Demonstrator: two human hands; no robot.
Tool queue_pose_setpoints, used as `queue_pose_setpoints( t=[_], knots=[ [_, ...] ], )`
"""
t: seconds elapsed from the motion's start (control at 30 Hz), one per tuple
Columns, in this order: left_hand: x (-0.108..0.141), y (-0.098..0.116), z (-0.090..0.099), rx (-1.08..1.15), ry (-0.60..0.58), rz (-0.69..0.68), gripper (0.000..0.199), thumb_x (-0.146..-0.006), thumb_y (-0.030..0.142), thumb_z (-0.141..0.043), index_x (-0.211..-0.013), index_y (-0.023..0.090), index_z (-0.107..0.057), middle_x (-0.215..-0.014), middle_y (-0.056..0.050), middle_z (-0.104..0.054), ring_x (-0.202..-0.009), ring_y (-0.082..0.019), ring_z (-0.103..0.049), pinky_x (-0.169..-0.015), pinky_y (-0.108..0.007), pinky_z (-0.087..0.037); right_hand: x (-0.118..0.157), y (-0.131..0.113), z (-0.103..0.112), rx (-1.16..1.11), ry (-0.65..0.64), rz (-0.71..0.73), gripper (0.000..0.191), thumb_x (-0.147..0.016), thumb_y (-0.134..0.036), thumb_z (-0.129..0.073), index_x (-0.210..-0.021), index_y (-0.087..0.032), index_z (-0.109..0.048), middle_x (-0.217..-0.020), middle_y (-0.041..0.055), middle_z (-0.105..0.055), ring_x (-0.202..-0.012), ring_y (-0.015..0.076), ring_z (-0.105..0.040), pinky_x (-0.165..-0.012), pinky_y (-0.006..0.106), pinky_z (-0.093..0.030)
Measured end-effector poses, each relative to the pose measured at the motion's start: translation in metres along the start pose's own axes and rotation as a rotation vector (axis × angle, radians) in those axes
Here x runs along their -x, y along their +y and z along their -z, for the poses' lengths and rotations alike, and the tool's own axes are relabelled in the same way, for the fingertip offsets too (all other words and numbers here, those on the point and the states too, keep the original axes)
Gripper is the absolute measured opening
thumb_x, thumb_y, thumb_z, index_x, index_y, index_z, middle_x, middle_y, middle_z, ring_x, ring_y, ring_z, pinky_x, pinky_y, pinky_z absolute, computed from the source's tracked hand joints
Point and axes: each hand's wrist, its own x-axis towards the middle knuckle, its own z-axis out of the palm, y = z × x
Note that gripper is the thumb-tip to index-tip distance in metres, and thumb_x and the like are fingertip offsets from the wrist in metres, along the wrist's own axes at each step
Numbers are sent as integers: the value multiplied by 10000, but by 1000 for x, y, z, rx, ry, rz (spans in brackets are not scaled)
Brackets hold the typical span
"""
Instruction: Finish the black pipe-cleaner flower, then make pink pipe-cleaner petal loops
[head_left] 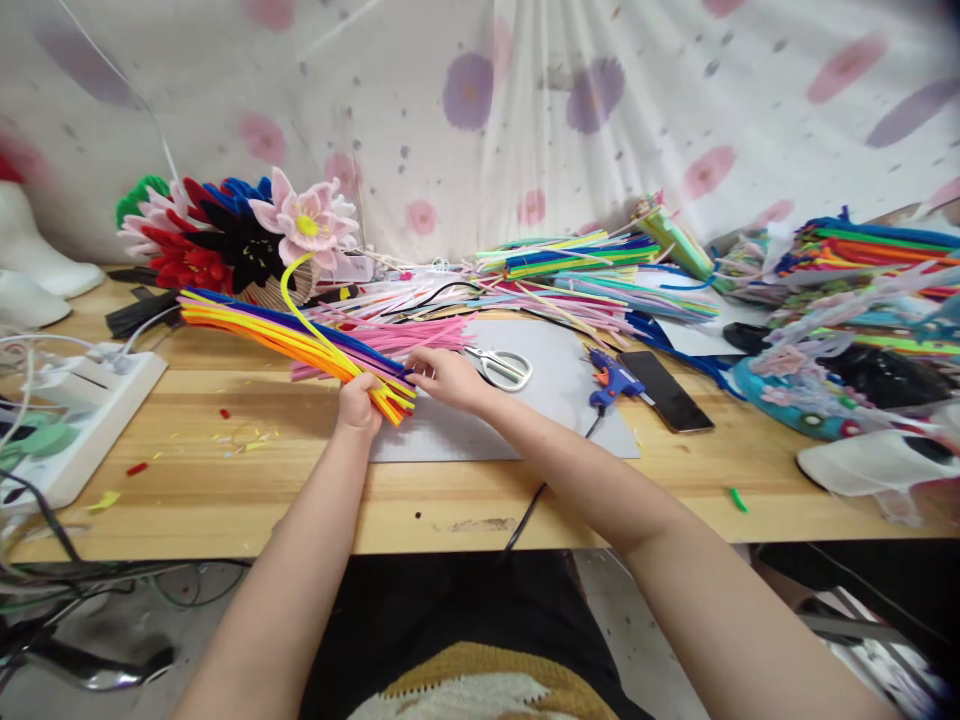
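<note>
My left hand (360, 403) is wrapped round a bundle of pipe cleaners (277, 335) in blue, purple, yellow and orange, near its right end. The bundle slants up to the left above the table, and one yellow stem (289, 290) curves up out of it. At the bundle's right end, my right hand (442, 378) has its fingers pinched at the tips of the blue stems; whether it grips one is too small to tell. White-handled scissors (504, 369) lie just right of my right hand on a grey board (555, 420).
A blue glue gun (613, 378) and a black phone (664, 390) lie to the right. Fuzzy flowers (240, 230) stand at the back left, above a white power strip (94, 420). More stems (570, 255) are piled at the back. A white heat-gun-like tool (874, 462) sits far right.
</note>
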Motion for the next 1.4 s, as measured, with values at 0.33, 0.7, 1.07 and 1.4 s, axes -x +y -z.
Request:
queue_pose_setpoints(
  t=[0.33, 0.7, 1.07, 1.4],
  knots=[
    [5, -5, -6, -39, -43, -48, 254, -417, 71, -523, -640, 146, -618, -656, 0, -625, -612, -138, -587, -572, -248, -479, -11, -23, -1, 25, 109, 129, 130, -795, -213, -531, -894, -183, -609, -936, 35, -616, -854, 144, -543, -703, 238, -384],
    [4, -9, -3, -19, -37, 20, 280, -407, 79, -547, -667, 138, -630, -673, -6, -638, -602, -140, -587, -559, -250, -474, -21, -19, -7, 39, 136, 121, 180, -795, -156, -477, -867, -208, -634, -956, 16, -622, -838, 138, -547, -648, 230, -373],
    [6, -9, -4, -26, -40, 17, 299, -413, 97, -570, -705, 137, -622, -671, -11, -639, -603, -168, -603, -574, -294, -483, -29, -23, 6, 52, -27, 57, 141, -738, -240, -572, -805, -173, -677, -777, 15, -660, -699, 130, -560, -592, 226, -357],
    [7, -9, -3, -65, -14, -2, 300, -411, 107, -568, -703, 151, -621, -647, 7, -633, -584, -159, -584, -588, -300, -484, -39, -21, 14, -419, -159, -169, 34, -675, -138, -535, -655, -139, -562, -605, -26, -552, -559, 78, -514, -512, 182, -415]
  ],
)
